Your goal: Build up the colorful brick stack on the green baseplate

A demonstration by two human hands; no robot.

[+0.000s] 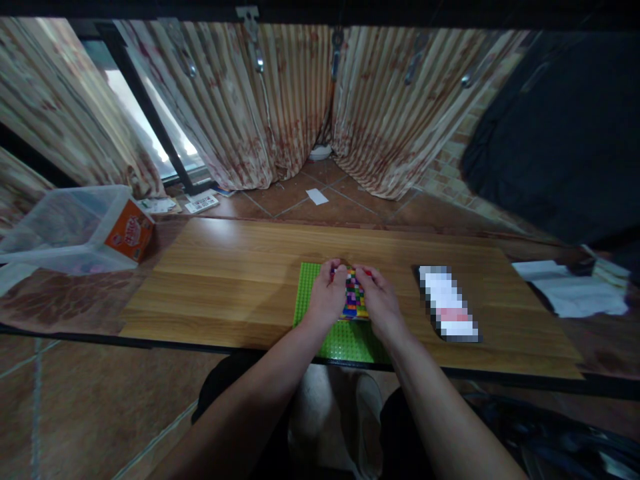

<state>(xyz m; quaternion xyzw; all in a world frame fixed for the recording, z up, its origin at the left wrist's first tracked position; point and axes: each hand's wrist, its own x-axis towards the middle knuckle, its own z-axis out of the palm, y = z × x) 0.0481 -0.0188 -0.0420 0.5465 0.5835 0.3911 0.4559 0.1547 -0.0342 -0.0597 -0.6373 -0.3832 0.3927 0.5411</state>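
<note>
A green studded baseplate lies on the wooden table near its front edge. On it stands a block of small bricks in many colours. My left hand curls its fingers round the block's left side and top. On the right side, my right hand grips the same block with its fingers bent over the top edge. Both hands touch the bricks, and part of the block is hidden behind them.
A blurred flat object lies on the table to the right. A clear plastic bin with an orange box stands on the floor at the left. Papers lie at the right. Curtains hang behind.
</note>
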